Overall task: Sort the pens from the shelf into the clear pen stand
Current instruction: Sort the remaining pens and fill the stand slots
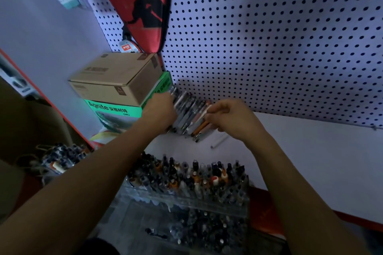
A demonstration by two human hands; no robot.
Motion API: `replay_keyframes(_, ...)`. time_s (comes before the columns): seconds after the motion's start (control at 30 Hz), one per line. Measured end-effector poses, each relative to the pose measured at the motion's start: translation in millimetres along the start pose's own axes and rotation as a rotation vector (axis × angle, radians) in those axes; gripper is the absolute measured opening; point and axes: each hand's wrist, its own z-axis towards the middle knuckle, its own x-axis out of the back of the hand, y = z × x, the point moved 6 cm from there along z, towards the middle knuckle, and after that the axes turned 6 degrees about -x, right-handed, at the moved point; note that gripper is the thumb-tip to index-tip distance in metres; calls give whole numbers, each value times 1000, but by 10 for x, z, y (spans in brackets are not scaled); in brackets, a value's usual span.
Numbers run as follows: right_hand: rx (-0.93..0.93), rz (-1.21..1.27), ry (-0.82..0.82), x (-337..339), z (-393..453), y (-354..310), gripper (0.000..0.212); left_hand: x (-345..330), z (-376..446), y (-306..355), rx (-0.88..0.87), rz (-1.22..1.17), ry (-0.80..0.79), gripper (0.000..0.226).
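Your two hands reach into a row of pens on a white shelf.

Your left hand (160, 111) grips the pens (189, 115) at their left end, your right hand (232, 119) pinches their right end; the clear pen stand (186, 194), full, sits nearer you than the pens.

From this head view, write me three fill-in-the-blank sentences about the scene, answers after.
1. Both hands reach the pile of pens lying against the ____ wall.
2. The brown carton sits on a ____ box.
3. The right hand ____ a pen, while the left hand rests on the pile.

Answers: pegboard; green; pinches
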Motion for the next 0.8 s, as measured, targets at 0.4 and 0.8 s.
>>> replay_keyframes(0.4, -178, 567, -27, -94, 30, 117, 22, 330, -450, 256, -439, -384, -94, 14)
replay_keyframes(0.8, -146, 433, 41, -27, -4, 128, 25, 10, 20, 185, -24, 630, -106, 26)
